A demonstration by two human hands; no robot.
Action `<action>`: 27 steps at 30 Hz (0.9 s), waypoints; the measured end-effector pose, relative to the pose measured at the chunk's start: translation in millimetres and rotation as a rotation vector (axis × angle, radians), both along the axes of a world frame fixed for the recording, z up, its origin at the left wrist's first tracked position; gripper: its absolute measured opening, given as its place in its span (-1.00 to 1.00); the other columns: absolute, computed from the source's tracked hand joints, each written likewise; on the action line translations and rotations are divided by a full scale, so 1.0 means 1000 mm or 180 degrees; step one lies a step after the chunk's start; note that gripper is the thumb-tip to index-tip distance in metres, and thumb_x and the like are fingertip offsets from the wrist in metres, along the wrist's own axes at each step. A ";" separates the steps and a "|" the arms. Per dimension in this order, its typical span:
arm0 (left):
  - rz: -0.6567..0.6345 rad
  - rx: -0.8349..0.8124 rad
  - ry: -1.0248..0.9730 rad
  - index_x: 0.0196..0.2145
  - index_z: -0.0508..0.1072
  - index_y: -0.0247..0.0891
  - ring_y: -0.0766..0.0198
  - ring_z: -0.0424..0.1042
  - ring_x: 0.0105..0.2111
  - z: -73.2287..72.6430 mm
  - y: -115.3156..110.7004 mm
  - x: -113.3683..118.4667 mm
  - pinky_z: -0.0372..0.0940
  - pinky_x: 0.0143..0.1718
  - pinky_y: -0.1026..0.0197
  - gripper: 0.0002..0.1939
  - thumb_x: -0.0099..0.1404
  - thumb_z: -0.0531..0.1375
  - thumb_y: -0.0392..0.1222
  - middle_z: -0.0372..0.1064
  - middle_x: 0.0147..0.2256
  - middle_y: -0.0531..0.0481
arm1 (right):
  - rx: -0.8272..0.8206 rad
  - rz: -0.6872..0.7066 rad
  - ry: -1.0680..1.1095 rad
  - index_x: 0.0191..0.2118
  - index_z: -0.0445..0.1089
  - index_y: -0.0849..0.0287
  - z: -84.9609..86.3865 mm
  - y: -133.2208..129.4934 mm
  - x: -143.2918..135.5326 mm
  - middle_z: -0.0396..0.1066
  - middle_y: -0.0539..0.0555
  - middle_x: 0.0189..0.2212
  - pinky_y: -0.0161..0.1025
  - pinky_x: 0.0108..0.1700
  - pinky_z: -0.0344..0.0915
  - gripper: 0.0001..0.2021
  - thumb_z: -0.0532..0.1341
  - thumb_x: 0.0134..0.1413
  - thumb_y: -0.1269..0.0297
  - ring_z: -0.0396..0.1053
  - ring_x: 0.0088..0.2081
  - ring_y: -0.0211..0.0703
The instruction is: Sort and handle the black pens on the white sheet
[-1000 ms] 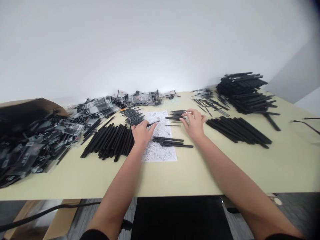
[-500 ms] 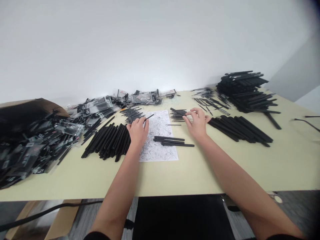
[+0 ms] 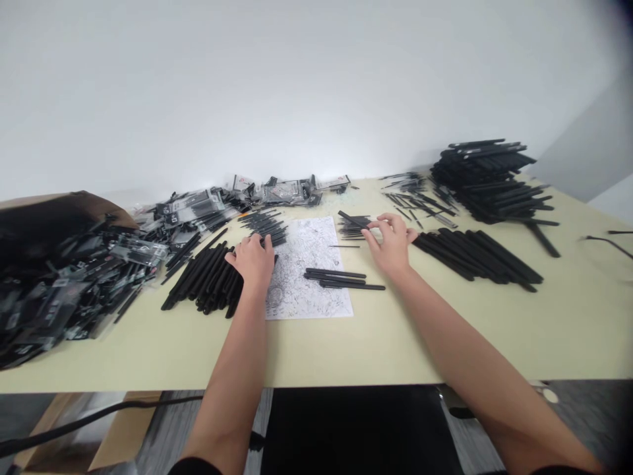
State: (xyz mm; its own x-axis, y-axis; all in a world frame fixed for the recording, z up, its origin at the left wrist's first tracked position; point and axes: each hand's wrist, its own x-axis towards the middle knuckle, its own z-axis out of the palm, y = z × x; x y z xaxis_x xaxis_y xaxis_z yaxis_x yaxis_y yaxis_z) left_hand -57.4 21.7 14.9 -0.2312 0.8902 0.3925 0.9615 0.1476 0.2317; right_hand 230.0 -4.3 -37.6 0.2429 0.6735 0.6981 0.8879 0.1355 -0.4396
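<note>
My left hand (image 3: 252,259) is above the near end of a pile of thin dark rods that look like pen refills (image 3: 267,223). Its fingers are curled and point down; what lies between the fingertips is hidden. Under and left of it is a heap of thick black pens (image 3: 202,280). My right hand (image 3: 391,244) pinches a black pen barrel (image 3: 350,218), which slants up to the left over a second group of thin rods (image 3: 352,231). Between my hands, several black pens (image 3: 341,280) lie across a scribbled sheet of paper (image 3: 316,303), with one thin rod (image 3: 345,247) above them.
Clear packets (image 3: 143,251) are heaped at the left beside a dark, open-topped container (image 3: 64,214). More packets (image 3: 284,191) line the wall. Black pens (image 3: 477,254) lie at right, before a tall black stack (image 3: 482,178). Loose thin parts (image 3: 420,203) are scattered behind.
My left hand has moved left, from the paper's edge to the pile of thin rods. The thin dark rod that stuck out from its fingers no longer shows. My right hand stays almost still.
</note>
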 end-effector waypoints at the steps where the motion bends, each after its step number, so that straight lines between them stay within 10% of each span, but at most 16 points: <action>1: -0.0001 -0.0019 0.0004 -0.20 0.49 -0.19 -0.06 0.39 -0.10 0.000 0.000 0.000 0.06 -0.04 -0.14 -0.65 0.40 -0.02 0.01 0.48 -0.16 -0.17 | -0.0005 0.0004 0.0015 -0.22 0.43 0.10 0.000 0.000 0.000 0.33 0.13 -0.02 -0.03 -0.06 -0.09 -0.81 0.17 0.19 0.13 0.30 -0.09 0.00; 19: 0.0114 -0.0165 0.0024 -0.38 0.47 -0.19 -0.06 0.41 -0.20 -0.003 0.003 -0.003 0.06 -0.07 -0.13 -0.58 0.20 0.19 0.25 0.51 -0.30 -0.13 | -0.0016 -0.0060 -0.0037 -0.22 0.42 0.11 -0.001 0.000 0.000 0.31 0.15 -0.02 -0.06 -0.10 -0.10 -0.75 0.12 0.20 0.07 0.28 -0.10 0.01; 27: 0.0152 -0.0155 -0.0039 -0.23 0.45 -0.19 -0.12 0.36 -0.07 -0.002 0.001 -0.003 0.06 -0.02 -0.20 -0.74 0.30 0.14 0.03 0.45 -0.13 -0.19 | -0.0023 -0.0046 -0.0020 -0.23 0.43 0.10 -0.002 0.001 0.001 0.33 0.16 -0.01 -0.07 -0.11 -0.12 -0.75 0.11 0.21 0.06 0.31 -0.11 -0.01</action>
State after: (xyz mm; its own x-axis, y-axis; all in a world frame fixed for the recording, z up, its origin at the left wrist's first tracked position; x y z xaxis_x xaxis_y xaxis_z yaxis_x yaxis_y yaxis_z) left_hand -59.9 22.7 13.1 -0.2782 0.8961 0.3459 0.9503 0.2045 0.2347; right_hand 231.5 -3.8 -39.2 0.2482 0.6750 0.6948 0.8925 0.1196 -0.4350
